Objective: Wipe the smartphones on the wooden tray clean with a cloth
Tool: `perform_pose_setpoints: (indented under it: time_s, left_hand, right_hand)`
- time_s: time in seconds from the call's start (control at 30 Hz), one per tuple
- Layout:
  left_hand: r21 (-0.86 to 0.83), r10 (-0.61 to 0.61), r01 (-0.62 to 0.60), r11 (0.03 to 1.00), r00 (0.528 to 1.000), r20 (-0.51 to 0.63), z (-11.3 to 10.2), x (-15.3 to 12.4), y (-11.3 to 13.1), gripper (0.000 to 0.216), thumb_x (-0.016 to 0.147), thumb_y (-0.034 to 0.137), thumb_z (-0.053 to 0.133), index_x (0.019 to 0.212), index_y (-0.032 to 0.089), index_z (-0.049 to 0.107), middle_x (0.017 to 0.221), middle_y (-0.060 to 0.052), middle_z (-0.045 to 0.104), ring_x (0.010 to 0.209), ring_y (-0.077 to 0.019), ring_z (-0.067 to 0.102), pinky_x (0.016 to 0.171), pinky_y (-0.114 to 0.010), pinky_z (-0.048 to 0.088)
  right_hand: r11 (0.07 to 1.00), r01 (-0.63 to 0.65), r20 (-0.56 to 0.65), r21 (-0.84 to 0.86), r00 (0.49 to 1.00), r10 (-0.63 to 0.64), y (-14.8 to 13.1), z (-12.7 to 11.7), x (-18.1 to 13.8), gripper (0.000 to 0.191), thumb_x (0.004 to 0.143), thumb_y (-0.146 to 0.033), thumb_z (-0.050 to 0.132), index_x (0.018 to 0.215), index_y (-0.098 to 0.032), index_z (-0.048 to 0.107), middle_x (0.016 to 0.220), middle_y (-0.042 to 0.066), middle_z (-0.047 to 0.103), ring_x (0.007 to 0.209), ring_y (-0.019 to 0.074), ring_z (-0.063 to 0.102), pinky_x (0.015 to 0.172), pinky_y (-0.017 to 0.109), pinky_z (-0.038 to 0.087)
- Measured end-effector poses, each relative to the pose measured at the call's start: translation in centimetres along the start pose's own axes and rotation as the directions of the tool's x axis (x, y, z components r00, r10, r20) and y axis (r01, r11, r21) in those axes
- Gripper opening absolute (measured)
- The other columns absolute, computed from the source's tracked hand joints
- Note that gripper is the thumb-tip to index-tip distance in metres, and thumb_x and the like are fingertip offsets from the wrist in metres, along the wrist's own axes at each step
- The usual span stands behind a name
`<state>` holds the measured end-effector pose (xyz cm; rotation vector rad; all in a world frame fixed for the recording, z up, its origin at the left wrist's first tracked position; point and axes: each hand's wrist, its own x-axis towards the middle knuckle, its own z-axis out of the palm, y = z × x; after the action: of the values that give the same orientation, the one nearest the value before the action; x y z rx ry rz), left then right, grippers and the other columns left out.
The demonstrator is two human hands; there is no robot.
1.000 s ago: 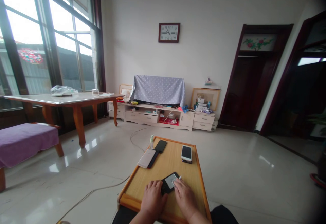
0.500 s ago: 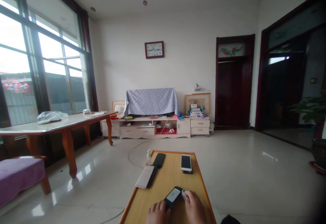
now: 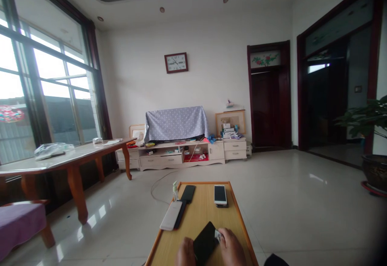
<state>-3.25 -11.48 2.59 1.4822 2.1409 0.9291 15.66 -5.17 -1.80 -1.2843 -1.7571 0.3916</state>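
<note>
Left hand (image 3: 185, 254) sits at the near left edge of a black smartphone (image 3: 205, 243), touching it; the lower frame edge cuts off the hand, so its grip cannot be confirmed. Right hand (image 3: 230, 250) is closed, pinching a small white piece (image 3: 217, 235) at the phone's right edge. The phone stands tilted between both hands, over the near end of a low wooden table (image 3: 159, 233). Far right on the table, a white smartphone (image 3: 220, 194) lies on a dark phone (image 3: 222, 205). Far left are a black phone (image 3: 188, 193), a white phone (image 3: 171, 215) and a small bottle (image 3: 175, 191).
</note>
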Motion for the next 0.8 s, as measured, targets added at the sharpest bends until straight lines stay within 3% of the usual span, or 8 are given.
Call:
perform_pose_setpoints:
  time_s: [0.17,0.3,0.5,0.8]
  left_hand:
    - [0.066,0.010,-0.011,0.998,1.000,0.029,0.2,-0.5,-0.1,0.032,0.099,0.027,0.026,0.086,0.023,0.055,0.087,-0.001,0.068,0.086,-0.0169,0.065,0.076,-0.026,0.046]
    - [0.142,0.028,-0.033,0.989,0.999,0.040,0.5,-1.6,0.2,0.026,0.095,0.035,0.044,0.111,0.021,0.059,0.115,-0.007,0.067,0.112,-0.0196,0.062,0.096,-0.027,0.043]
    - [0.271,0.059,-0.090,0.958,0.991,0.119,0.7,-3.4,1.1,0.070,0.079,0.045,0.068,0.140,0.018,0.045,0.140,-0.010,0.053,0.131,-0.0230,0.047,0.109,-0.027,0.033]
    - [0.383,0.087,-0.151,0.912,0.980,0.179,-0.9,-4.3,1.8,0.066,0.084,0.054,0.059,0.141,0.021,0.049,0.140,-0.009,0.055,0.130,-0.0302,0.044,0.111,-0.037,0.031]
  right_hand:
    - [0.999,-0.017,0.042,-0.049,0.999,0.019,-0.1,-0.4,-0.1,0.033,0.092,-0.022,0.040,0.104,-0.024,0.071,0.102,0.007,0.074,0.096,0.0212,0.070,0.085,0.029,0.052]
    - [0.995,-0.028,0.095,-0.097,0.995,0.038,-0.5,-0.7,0.0,0.033,0.092,-0.019,0.041,0.106,-0.022,0.071,0.103,0.008,0.073,0.098,0.0208,0.068,0.086,0.029,0.050]
    - [0.982,-0.039,0.155,-0.183,0.986,0.068,-1.2,-1.3,-0.1,0.033,0.090,-0.014,0.044,0.106,-0.022,0.072,0.107,0.006,0.072,0.105,0.0198,0.064,0.091,0.028,0.045]
    - [0.971,-0.044,0.158,-0.234,0.984,0.083,-1.6,-1.6,0.0,0.032,0.091,-0.012,0.046,0.107,-0.021,0.072,0.107,0.006,0.071,0.103,0.0186,0.064,0.088,0.026,0.043]
